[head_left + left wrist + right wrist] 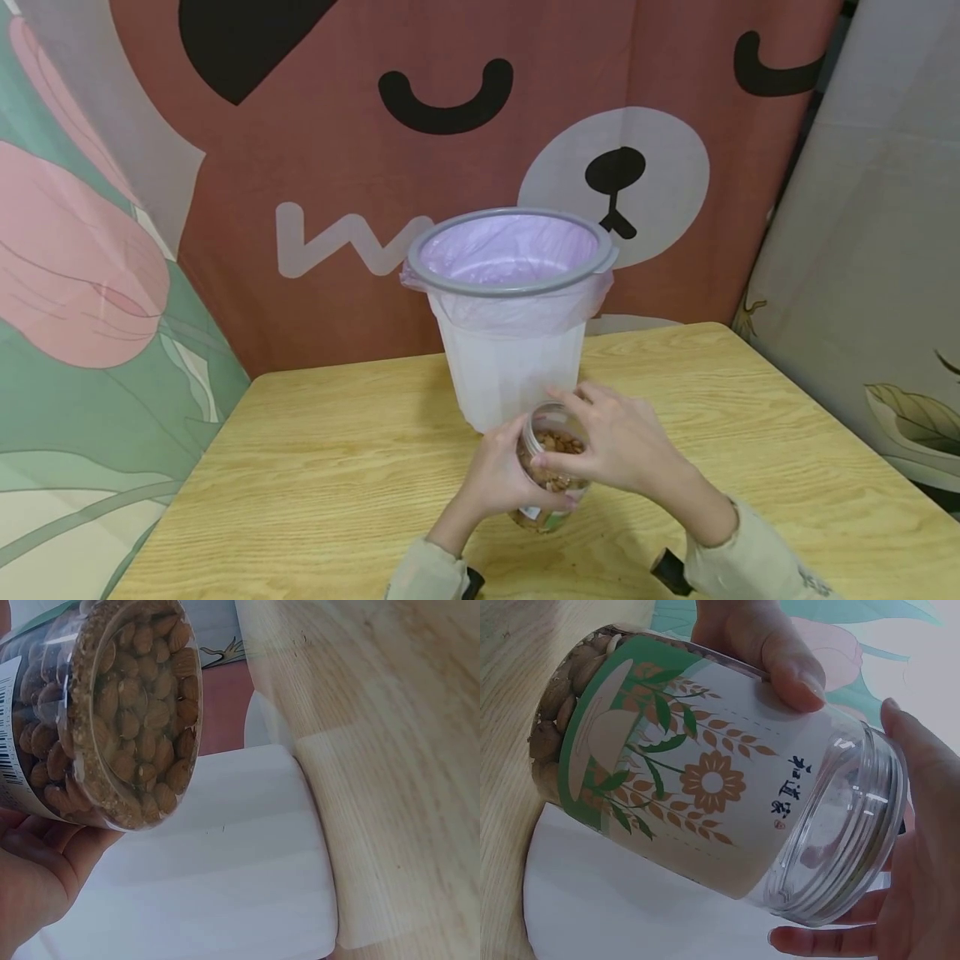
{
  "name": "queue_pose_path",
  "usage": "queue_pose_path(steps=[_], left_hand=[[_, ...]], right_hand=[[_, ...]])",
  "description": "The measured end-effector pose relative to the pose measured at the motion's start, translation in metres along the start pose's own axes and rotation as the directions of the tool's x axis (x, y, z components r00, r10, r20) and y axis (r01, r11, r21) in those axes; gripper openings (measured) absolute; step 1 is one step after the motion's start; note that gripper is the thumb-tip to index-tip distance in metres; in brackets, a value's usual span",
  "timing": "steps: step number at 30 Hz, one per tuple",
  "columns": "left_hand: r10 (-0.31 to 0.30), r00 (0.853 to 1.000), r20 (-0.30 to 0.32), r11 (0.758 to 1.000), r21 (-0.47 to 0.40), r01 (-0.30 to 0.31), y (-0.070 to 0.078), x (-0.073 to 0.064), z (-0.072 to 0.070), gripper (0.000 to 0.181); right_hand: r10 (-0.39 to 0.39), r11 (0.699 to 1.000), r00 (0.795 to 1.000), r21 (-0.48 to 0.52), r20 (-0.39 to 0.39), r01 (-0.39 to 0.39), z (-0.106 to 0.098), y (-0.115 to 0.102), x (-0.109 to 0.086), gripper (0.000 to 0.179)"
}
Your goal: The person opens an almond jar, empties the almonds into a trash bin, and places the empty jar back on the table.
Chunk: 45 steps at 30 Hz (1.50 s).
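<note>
- So the clear jar point(802, 832) is up off the table point(315, 467), right in front of the bin point(517, 367), mouth facing up.
- Left hand point(498, 479) has it properly grasped, fingers and thumb wrapped around the side.
- Right hand point(622, 433) is up at the mouth, thumb at one side of the rim and fingers at the other (can't tell if it's actually pinching anything there, tbh).
- Almonds point(146, 712) are packed down at the base, and you can see clear plastic near the top.
- Label point(682, 765) has green leaves, wheat and a brownish flower on it.
- Bin's white with a grey ring, and a purple liner point(517, 242) is folded over the edge.
- Behind it all hangs a reddish cartoon backdrop point(337, 150).
</note>
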State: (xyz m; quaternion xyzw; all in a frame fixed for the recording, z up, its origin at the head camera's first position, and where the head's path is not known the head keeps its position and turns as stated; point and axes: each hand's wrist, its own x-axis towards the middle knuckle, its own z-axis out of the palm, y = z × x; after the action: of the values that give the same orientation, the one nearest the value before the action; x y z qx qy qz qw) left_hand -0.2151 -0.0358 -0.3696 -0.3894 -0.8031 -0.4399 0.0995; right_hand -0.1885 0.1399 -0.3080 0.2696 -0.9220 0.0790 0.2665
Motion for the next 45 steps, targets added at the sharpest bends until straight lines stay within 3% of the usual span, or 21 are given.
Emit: queue_pose_path(steps=[17,28,37,45], left_hand=[[-0.030,0.999,0.018,0.999,-0.011,0.031,0.0008,-0.0012,0.0002,0.081],[-0.023,1.000,0.017,0.999,-0.026,0.024,-0.0009,-0.0012,0.0008,0.082],[0.054,0.999,0.006,0.997,-0.049,-0.053,-0.0061,0.0001,0.0024,0.081],[0.045,0.999,0.003,0.999,-0.018,-0.045,-0.0058,-0.0003,0.0020,0.075]], right_hand=[[-0.097,0.993,0.995,0.073,-0.012,0.098,0.0029,0.0006,-0.0016,0.058],[-0.151,0.980,0.989,0.134,-0.001,0.150,0.0033,0.0016,-0.0016,0.058],[-0.070,0.991,0.998,0.112,0.000,0.070,0.0032,0.0010,-0.0013,0.082],[0.002,1.000,1.000,0.028,0.003,-0.002,0.0036,0.0010,-0.0012,0.081]])
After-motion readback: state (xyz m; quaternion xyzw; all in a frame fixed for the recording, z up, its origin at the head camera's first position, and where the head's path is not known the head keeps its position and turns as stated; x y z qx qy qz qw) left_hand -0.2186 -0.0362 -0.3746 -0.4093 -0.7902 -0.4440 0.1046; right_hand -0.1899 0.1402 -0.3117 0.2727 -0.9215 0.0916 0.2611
